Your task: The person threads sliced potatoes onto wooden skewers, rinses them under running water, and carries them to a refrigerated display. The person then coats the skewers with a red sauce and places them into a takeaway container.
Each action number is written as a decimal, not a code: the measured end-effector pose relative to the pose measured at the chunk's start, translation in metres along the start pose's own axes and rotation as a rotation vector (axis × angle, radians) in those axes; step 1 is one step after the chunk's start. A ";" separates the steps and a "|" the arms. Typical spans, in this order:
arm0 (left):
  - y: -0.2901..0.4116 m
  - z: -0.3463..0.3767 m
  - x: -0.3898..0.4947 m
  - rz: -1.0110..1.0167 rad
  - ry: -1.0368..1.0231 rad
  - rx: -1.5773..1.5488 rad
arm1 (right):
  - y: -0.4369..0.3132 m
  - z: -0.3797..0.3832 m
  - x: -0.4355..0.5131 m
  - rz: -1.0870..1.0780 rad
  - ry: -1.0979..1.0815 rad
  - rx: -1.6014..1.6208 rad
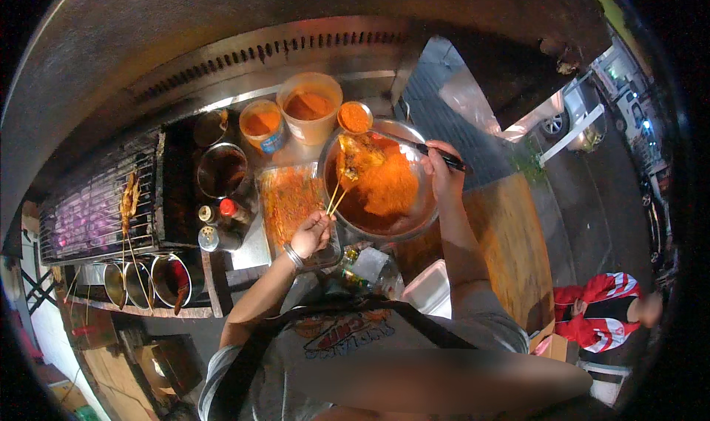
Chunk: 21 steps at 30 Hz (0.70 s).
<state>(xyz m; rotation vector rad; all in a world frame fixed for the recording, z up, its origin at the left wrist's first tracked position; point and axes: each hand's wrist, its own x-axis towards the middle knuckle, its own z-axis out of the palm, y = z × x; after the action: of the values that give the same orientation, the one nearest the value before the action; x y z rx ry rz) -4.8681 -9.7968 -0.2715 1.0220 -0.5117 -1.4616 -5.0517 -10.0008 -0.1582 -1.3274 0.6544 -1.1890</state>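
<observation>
My left hand (312, 233) grips two wooden skewers (336, 199) by their lower ends. They bear a browned piece of grilled meat (359, 157), partly coated in orange powder. The meat is over a wide metal bowl (434, 202) with a heap of orange powder (391, 185) in it. In my right hand (442, 169) is the black handle of a metal ladle (399, 139). Its round cup, full of orange powder (355, 117), is at the bowl's far left rim. Beneath my left wrist a clear tray (266, 199) holds an orange, flaky seasoning.
Two plastic tubs (310, 132) of orange powder stand behind the bowl. On the left, a charcoal grill (100, 210) glows under skewered meat (130, 199). Shaker bottles (208, 238) and metal pots (172, 279) are near it. A person in a red jacket (599, 310) is at right.
</observation>
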 end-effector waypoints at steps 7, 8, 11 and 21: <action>0.003 -0.005 -0.007 -0.047 -0.061 -0.125 | 0.003 -0.029 -0.016 -0.099 0.113 -0.057; 0.003 -0.005 -0.007 -0.063 -0.011 -0.110 | 0.004 -0.032 -0.019 -0.119 0.107 -0.046; 0.004 -0.008 -0.006 -0.023 0.017 -0.008 | 0.009 -0.039 -0.025 -0.109 0.100 -0.050; 0.045 -0.031 -0.008 0.520 0.165 2.148 | 0.008 -0.034 -0.023 -0.187 0.155 -0.077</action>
<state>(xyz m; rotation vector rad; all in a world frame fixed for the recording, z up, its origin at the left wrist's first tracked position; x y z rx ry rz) -4.8186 -9.7896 -0.2489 2.1937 -2.1480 0.2007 -5.0883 -9.9936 -0.1781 -1.3939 0.7042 -1.4410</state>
